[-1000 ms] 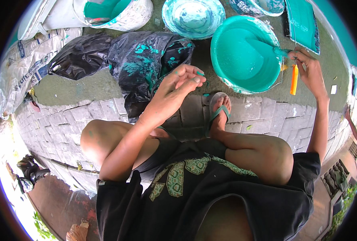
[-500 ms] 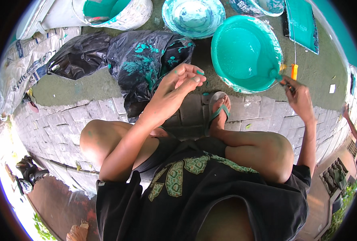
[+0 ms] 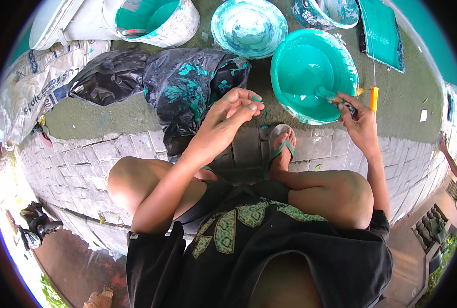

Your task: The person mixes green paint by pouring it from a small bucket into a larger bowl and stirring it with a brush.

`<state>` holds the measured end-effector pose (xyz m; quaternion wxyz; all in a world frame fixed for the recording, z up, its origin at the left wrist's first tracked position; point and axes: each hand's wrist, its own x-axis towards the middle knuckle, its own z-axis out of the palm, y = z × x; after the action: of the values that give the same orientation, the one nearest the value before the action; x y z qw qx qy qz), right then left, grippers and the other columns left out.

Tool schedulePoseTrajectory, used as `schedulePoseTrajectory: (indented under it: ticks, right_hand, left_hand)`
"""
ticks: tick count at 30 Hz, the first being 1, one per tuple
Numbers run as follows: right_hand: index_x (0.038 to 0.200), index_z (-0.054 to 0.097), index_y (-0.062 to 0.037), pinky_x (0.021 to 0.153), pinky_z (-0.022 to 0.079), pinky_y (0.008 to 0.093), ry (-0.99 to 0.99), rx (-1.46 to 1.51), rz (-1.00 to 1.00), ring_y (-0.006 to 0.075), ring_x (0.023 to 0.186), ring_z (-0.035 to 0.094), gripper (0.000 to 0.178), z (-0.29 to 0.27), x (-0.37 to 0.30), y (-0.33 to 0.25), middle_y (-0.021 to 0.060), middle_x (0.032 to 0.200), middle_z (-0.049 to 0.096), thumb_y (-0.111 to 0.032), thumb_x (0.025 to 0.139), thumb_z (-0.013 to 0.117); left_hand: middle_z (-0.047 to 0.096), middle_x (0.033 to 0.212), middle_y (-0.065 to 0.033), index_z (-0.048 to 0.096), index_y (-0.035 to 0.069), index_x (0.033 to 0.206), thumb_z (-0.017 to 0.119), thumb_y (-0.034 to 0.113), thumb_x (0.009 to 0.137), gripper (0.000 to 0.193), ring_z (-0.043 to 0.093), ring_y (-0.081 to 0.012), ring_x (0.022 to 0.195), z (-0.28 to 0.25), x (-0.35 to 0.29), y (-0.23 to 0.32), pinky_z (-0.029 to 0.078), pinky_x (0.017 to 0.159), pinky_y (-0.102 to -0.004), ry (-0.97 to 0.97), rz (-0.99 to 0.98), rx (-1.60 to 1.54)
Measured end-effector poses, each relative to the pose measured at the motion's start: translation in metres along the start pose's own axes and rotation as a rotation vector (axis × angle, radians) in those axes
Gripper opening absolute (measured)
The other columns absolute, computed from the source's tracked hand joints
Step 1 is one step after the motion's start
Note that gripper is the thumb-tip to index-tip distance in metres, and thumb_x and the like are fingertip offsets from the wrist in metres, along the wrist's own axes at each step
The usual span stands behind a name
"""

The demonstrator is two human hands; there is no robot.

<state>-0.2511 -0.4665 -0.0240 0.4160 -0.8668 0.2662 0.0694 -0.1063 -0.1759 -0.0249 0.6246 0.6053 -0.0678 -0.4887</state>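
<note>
My right hand (image 3: 359, 120) grips a paintbrush (image 3: 328, 95) by its handle at the right rim of a paint tub (image 3: 279, 84). The brush's bristles are coated in teal and hang over the teal paint inside. Left of the tub, my left hand (image 3: 233, 110) is held in the air with fingers curled and the thumb close to them. A small teal spot shows at its fingertips; whether it is paint or a tiny piece I cannot tell. Beneath and beyond that hand lies a black plastic bag (image 3: 179, 84) splashed with teal.
A paint-smeared basin (image 3: 249, 25) and a white bucket (image 3: 185, 25) with teal paint stand at the back. At the far right are another bucket (image 3: 316, 18), a teal paint tray (image 3: 382, 38) and a roller's orange handle (image 3: 374, 100). White sacks (image 3: 28, 87) lie left. My sandalled foot (image 3: 281, 146) is near the tub.
My right hand has moved left with the paintbrush, whose bristles are now further in over the tub. The left hand has hardly moved, and the view has shifted slightly.
</note>
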Motion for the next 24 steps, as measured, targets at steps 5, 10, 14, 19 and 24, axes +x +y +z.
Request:
schedulePoseTrajectory:
  ticks: [5,10,14,19,24]
  right_hand:
    - [0.113,0.067,-0.0037,0.055,0.046,0.0242,0.134,-0.211,-0.277,0.0082,0.060,0.056,0.031,-0.009,0.010,-0.017,0.0086,0.086,0.071,-0.004,0.082,0.069]
    - [0.105,0.068,-0.0034,0.057,0.047,0.0245,0.187,-0.291,-0.233,0.0097,0.061,0.057,0.029,-0.022,0.009,-0.007,0.0074,0.083,0.070,-0.005,0.077,0.076]
    - [0.102,0.066,-0.0004,0.059,0.046,0.0226,0.189,-0.233,-0.119,0.0070,0.066,0.056,0.026,-0.015,0.009,0.024,0.0033,0.079,0.066,-0.010,0.080,0.077]
    - [0.095,0.065,-0.0012,0.059,0.045,0.0230,0.512,0.043,-0.065,0.0066,0.064,0.057,0.028,0.017,0.023,0.083,0.0061,0.073,0.066,-0.021,0.081,0.078]
    - [0.115,0.051,-0.0042,0.071,0.049,0.0353,0.832,-0.090,0.118,0.0227,0.078,0.063,0.052,0.060,0.024,0.099,0.0147,0.089,0.064,-0.025,0.076,0.078]
  left_hand:
    - [0.062,0.114,-0.0108,0.053,0.004,0.117,0.050,0.028,0.099,0.030,0.057,-0.0181,0.110,0.004,0.001,0.000,0.043,0.096,-0.0332,-0.025,0.048,-0.032]
    - [0.062,0.114,-0.0106,0.053,0.004,0.116,0.050,0.028,0.099,0.030,0.057,-0.0178,0.110,0.002,-0.003,0.003,0.042,0.096,-0.0332,-0.007,0.040,-0.019]
    - [0.062,0.115,-0.0103,0.053,0.004,0.116,0.051,0.030,0.099,0.031,0.057,-0.0177,0.110,-0.002,-0.005,0.005,0.042,0.096,-0.0329,-0.013,0.042,-0.014]
    - [0.061,0.114,-0.0102,0.052,0.005,0.116,0.051,0.029,0.099,0.030,0.057,-0.0180,0.110,-0.005,-0.014,0.013,0.042,0.096,-0.0327,-0.042,0.104,-0.082]
    - [0.060,0.115,-0.0113,0.051,0.004,0.118,0.050,0.025,0.099,0.028,0.056,-0.0186,0.111,-0.005,-0.028,0.029,0.042,0.097,-0.0334,-0.067,0.128,-0.164]
